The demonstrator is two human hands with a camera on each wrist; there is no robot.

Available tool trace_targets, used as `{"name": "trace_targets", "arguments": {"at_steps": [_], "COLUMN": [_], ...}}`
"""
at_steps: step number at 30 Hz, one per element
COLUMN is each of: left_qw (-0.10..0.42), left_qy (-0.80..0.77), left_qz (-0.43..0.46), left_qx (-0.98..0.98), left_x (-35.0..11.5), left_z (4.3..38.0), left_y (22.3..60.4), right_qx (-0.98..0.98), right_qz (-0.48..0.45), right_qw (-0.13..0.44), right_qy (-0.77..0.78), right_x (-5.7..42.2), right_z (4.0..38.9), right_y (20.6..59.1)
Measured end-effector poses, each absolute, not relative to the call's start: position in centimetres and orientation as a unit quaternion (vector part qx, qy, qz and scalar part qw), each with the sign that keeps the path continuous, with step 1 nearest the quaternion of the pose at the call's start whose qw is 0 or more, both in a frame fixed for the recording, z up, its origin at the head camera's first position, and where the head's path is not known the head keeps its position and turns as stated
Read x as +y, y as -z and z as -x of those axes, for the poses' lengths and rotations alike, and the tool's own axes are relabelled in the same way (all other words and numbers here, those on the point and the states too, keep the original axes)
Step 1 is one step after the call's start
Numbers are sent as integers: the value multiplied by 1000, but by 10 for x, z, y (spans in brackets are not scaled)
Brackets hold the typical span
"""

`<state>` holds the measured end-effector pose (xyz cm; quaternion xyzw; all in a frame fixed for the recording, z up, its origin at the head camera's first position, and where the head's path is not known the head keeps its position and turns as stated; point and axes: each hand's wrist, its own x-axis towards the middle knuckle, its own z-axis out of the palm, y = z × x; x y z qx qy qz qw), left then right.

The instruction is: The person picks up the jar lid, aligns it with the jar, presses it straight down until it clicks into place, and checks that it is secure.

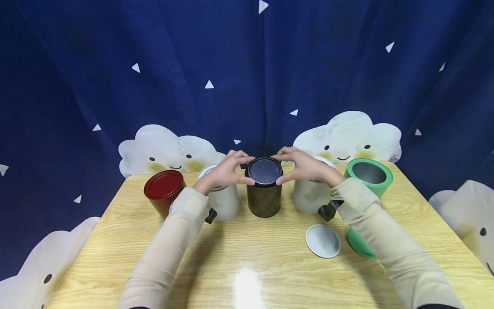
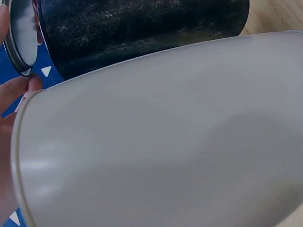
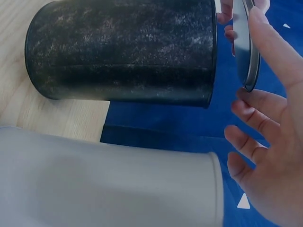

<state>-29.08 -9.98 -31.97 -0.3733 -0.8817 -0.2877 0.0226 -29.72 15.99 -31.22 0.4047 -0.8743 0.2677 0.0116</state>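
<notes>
Both hands hold a round black lid (image 1: 264,171) between them, just above a black can (image 1: 264,201). My left hand (image 1: 230,168) pinches the lid's left edge with thumb and fingers, and my right hand (image 1: 299,165) does the same on the right edge. A gap shows between the lid (image 3: 242,42) and the upright can's rim (image 3: 213,56) in the right wrist view. In the left wrist view, a white can (image 2: 156,137) covers much of the left hand.
White cans (image 1: 225,204) (image 1: 307,199) flank the black one. A red can (image 1: 164,186) with a red top stands far left, an open green can (image 1: 380,186) far right. A white lid (image 1: 323,241) and a green lid (image 1: 359,244) lie on the wooden table (image 1: 278,274). A blue curtain hangs behind.
</notes>
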Motion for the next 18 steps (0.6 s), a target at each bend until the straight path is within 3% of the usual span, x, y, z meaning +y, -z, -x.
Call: {"name": "trace_targets", "arguments": {"at_steps": [18], "left_qw": [-20], "left_qy": [238], "left_qz": [340], "left_qx": [-910], "left_x": [-97], "left_z": [304], "left_y": [325], "right_qx": [-892], "right_qz": [-395], "right_qw": [-11], "right_qy": [-221], "right_x": [158], "right_z": [312], "right_y": [319]}}
